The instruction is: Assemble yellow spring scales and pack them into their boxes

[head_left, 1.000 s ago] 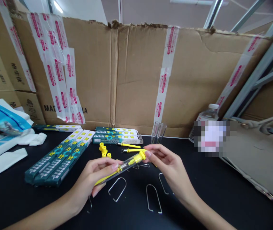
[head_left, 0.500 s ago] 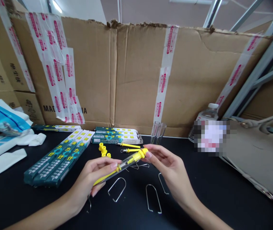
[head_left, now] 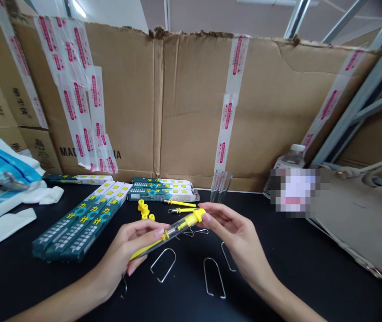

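Note:
My left hand (head_left: 128,243) is closed round the clear tube of a spring scale (head_left: 173,230), which tilts up to the right above the black table. Yellow and metal inner parts show through its wall, and a thin wire hook (head_left: 124,286) hangs below my left hand. At the upper end, the fingers of my right hand (head_left: 234,230) pinch a yellow cap (head_left: 198,215) seated at the tube's mouth. Under the hands lie bent wire loops (head_left: 215,278). Just beyond are several small yellow caps (head_left: 144,211) and two yellow rods with metal ends (head_left: 182,210).
Green and white boxes (head_left: 82,223) lie at the left, and more boxes (head_left: 160,190) at the back. Clear tubes (head_left: 220,188) stand near the cardboard wall (head_left: 191,112). A plastic bottle (head_left: 291,158) and a beige bag (head_left: 361,223) are on the right, blue-and-white packaging (head_left: 6,165) on the left.
The yellow cap looks slightly turned at the tube's mouth, still in my right fingers. Both hands have hardly moved.

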`<action>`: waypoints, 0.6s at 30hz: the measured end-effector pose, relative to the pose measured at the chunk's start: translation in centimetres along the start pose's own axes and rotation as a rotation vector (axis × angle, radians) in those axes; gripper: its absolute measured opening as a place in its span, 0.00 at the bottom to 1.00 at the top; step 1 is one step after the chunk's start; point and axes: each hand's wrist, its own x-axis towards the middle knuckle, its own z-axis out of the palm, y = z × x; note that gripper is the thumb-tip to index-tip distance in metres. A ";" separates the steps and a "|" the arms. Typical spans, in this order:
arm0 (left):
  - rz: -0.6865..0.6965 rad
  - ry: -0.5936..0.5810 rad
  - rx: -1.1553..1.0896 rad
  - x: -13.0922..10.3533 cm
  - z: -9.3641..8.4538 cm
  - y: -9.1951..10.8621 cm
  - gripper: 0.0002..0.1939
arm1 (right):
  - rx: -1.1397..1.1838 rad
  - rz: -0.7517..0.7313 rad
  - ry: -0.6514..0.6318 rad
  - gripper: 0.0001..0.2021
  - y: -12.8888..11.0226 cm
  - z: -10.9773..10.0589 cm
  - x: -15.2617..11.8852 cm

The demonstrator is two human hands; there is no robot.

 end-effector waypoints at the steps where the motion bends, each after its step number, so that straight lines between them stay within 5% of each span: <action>1: -0.001 0.001 0.001 0.0 0.0 0.0 0.22 | 0.002 0.002 0.004 0.12 0.0 0.0 0.0; 18: 0.023 -0.006 0.006 0.2 -0.1 -0.2 0.22 | 0.134 0.101 0.052 0.15 0.4 0.3 -0.1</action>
